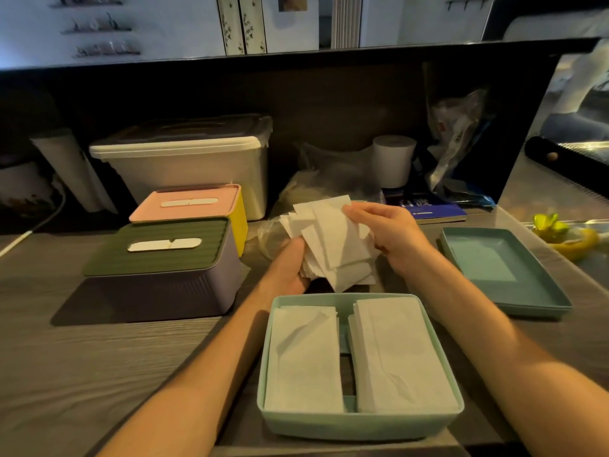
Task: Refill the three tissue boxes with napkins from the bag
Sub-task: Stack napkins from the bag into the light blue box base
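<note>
While the left hand (pixel 293 258) cups a fanned sheaf of napkins (pixel 333 239) from below and the right hand (pixel 382 232) pinches its top edge, just behind the open mint tissue box (pixel 359 427), loose sheets may slip; the clear bag (pixel 273 235), apparently, lies behind.

Wood-grain table (pixel 99 351): tissue boxes (pixel 164 275), lid (pixel 504 272), bin (pixel 184 166).
</note>
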`<move>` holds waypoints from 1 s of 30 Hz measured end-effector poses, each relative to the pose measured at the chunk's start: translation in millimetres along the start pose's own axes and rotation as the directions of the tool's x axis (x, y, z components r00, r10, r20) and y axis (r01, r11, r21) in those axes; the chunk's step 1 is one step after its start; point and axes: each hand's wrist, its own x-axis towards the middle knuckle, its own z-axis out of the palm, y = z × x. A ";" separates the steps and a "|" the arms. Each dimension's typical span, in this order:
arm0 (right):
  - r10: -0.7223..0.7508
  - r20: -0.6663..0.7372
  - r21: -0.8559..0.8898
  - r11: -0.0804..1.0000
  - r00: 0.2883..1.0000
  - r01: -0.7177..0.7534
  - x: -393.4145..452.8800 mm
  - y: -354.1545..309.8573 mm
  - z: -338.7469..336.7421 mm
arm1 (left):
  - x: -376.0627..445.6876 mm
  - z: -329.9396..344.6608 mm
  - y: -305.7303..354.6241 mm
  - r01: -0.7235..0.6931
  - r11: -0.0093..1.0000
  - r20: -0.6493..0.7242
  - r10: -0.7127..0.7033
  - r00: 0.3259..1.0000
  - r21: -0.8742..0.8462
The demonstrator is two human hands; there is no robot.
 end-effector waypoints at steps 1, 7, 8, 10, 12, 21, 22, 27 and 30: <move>-0.011 -0.039 -0.004 1.000 0.999 0.011 1.5 6.0 1.2 | 0.2 -0.8 -0.7 -0.023 1.000 0.075 0.024 0.997 -0.018; -0.107 -0.023 -0.193 0.976 0.994 0.100 6.8 10.2 -2.1 | -4.7 -4.6 -0.9 -0.059 0.998 0.189 0.053 0.981 0.025; -0.116 0.003 -0.235 0.965 0.993 0.113 6.8 7.9 -5.6 | -2.7 -8.3 -2.7 -0.075 0.997 0.174 0.070 0.982 0.024; -0.122 0.061 -0.303 0.944 0.991 0.135 9.2 6.4 -14.4 | 0.3 -12.8 -2.7 -0.082 0.997 0.179 0.081 0.981 0.002; -0.105 0.104 -0.340 0.931 0.989 0.134 8.1 3.6 -19.1 | 0.9 -14.1 0.2 -0.078 0.996 0.196 0.083 0.977 -0.034; -0.106 -0.014 -0.130 0.986 0.994 0.104 12.3 11.7 -7.4 | -1.6 -8.4 0.4 -0.006 1.000 0.260 0.002 0.966 0.015; -0.113 -0.009 -0.149 0.983 0.993 0.111 11.7 11.1 -6.9 | -1.7 -8.6 0.0 -0.005 1.000 0.255 0.002 0.967 0.012; -0.285 -0.069 -0.148 0.951 0.956 0.273 14.5 12.3 -7.8 | -0.3 -11.8 -1.6 0.007 0.999 0.242 0.002 0.970 -0.037; -0.474 -0.182 -0.178 0.877 0.861 0.445 14.5 4.8 -12.6 | 0.5 -13.1 -2.1 0.019 0.998 0.222 -0.005 0.975 -0.062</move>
